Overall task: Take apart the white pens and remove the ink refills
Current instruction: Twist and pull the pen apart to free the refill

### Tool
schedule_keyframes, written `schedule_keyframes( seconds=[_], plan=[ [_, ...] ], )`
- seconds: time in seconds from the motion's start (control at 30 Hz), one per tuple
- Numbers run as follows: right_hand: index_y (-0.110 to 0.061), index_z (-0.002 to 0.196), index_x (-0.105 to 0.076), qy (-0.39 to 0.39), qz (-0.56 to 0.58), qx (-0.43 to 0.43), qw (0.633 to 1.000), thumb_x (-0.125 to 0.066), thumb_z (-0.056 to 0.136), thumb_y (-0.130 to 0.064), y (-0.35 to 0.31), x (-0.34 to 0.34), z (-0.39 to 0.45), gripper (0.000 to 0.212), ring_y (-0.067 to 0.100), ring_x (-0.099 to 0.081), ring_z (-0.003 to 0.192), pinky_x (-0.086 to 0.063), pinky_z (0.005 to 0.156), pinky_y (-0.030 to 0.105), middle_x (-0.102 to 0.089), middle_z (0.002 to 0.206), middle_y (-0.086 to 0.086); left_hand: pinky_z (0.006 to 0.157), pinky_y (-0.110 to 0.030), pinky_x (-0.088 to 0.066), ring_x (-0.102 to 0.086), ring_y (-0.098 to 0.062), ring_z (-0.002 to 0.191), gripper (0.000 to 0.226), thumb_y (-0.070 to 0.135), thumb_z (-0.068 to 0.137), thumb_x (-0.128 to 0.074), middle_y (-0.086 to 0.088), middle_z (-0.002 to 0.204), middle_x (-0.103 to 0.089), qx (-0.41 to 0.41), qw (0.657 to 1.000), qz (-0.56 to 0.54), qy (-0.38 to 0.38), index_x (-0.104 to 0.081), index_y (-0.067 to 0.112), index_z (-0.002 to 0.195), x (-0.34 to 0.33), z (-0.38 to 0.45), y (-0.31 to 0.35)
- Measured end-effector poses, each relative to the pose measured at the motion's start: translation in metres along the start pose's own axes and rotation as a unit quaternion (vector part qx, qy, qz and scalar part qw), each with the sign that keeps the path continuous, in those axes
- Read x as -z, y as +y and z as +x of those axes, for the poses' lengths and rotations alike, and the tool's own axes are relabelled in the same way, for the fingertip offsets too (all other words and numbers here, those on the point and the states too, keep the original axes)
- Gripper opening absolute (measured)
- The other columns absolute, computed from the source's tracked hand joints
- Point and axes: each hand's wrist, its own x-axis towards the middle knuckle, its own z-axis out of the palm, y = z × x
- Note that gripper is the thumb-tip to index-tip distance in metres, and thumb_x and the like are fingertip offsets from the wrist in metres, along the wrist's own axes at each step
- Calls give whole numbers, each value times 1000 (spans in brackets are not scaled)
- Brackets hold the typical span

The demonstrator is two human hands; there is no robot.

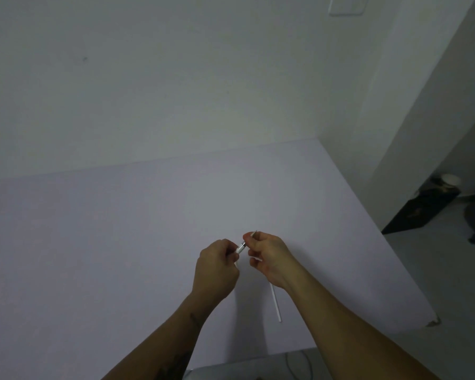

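Observation:
Both hands meet above the pale table [121,242], holding one white pen [241,247] between them. My left hand [217,270] is closed around the pen's barrel, most of which is hidden in the fist. My right hand [269,259] pinches the pen's front end, and the thin tip [254,233] pokes out past its fingers. A short stretch with a silvery band shows in the gap between the hands. A thin white refill tube [276,303] lies on the table under my right wrist, pointing toward me.
The table stands in a corner, with white walls behind and to the right. Its right edge [412,278] drops to the floor, where a dark box [420,209] with a white cup on top stands. A cable lies on the floor by the near edge.

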Motion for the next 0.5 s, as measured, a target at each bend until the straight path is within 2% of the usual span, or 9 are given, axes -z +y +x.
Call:
schedule_keyframes(
  seconds=[0.13, 0.2, 0.27, 0.4, 0.5],
  plan=[
    [-14, 101, -76, -35, -4, 8, 999, -53, 98, -6, -3, 0, -3, 24, 21, -53, 92, -47, 83, 34, -64, 99, 6, 74, -33, -58, -61, -12, 73, 14, 4, 89, -59, 3, 79, -66, 7, 1000, 3, 0, -67, 15, 90, 2, 2, -3],
    [-14, 107, -76, -45, -14, 5, 999, -53, 98, -4, -5, 3, -3, 26, 20, -53, 90, -48, 82, 34, -64, 97, 5, 74, -35, -59, -62, -14, 73, 12, 6, 89, -60, 2, 80, -67, 10, 1000, 6, -4, -68, 15, 89, 2, 1, -4],
    [-13, 111, -72, -35, 1, 1, 999, -57, 95, -3, -5, 4, -1, 24, 20, -54, 84, -48, 77, 33, -62, 91, 5, 74, -36, -58, -62, -16, 73, 11, 7, 89, -59, 0, 81, -68, 14, 1000, 10, -9, -68, 14, 89, 3, 0, -5],
    [-9, 105, -69, 16, -16, -22, 1000, -66, 92, -15, -2, -1, 0, 14, 22, -55, 83, -50, 70, 33, -61, 91, 8, 72, -36, -57, -62, -18, 74, 9, 8, 89, -60, -1, 81, -68, 19, 1000, 10, -10, -67, 13, 88, 3, -3, -5],
    [-10, 102, -72, 36, -34, -7, 999, -64, 94, -17, 0, -3, 3, 13, 23, -55, 89, -52, 77, 35, -61, 97, 10, 70, -36, -57, -62, -17, 73, 9, 8, 88, -61, -1, 79, -67, 18, 1000, 6, -4, -67, 14, 86, 5, -1, -3]
  ],
)
